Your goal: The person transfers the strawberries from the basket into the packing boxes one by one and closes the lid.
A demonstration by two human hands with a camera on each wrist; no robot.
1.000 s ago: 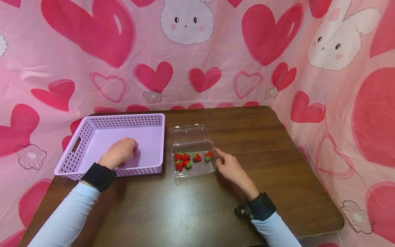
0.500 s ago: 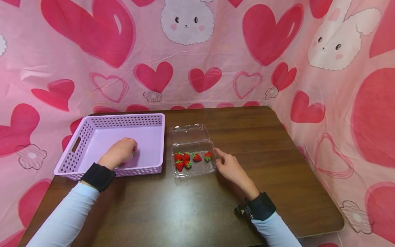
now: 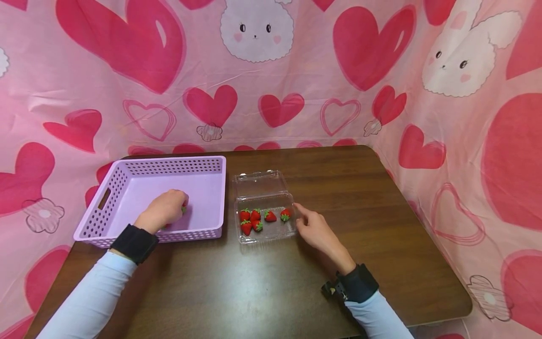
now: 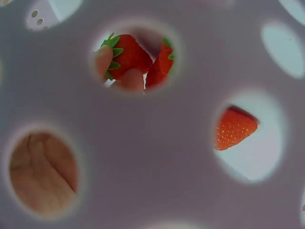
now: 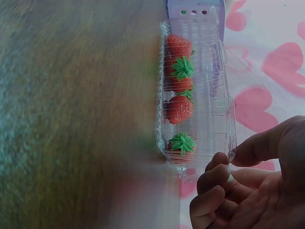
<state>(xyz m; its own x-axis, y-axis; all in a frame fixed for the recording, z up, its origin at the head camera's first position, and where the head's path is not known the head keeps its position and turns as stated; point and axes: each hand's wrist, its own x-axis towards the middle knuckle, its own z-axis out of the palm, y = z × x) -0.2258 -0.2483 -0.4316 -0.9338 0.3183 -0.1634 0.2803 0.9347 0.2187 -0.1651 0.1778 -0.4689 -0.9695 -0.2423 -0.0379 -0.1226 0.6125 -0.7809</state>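
Note:
Inside the lilac basket (image 3: pixel 199 188), my left hand (image 3: pixel 165 207) reaches down with its fingers bent. Through the basket's holes, the left wrist view shows fingertips on either side of a red strawberry (image 4: pixel 128 55) with green leaves. A second strawberry (image 4: pixel 159 69) is right beside it, and another strawberry (image 4: pixel 236 129) lies apart to the right. My right hand (image 3: pixel 315 228) pinches the right rim of a clear plastic clamshell (image 5: pixel 209 124) between thumb and index finger, the other fingers curled. The clamshell's lid (image 3: pixel 260 183) is folded back. Several strawberries (image 3: pixel 256 214) sit in it, mostly towards its left.
Both containers stand side by side on a dark wooden table (image 3: pixel 338 188), a narrow gap between them. A pink cloth (image 3: pixel 313 113) with hearts and rabbits hangs behind and at the sides. Black straps (image 3: pixel 135 242) circle both wrists.

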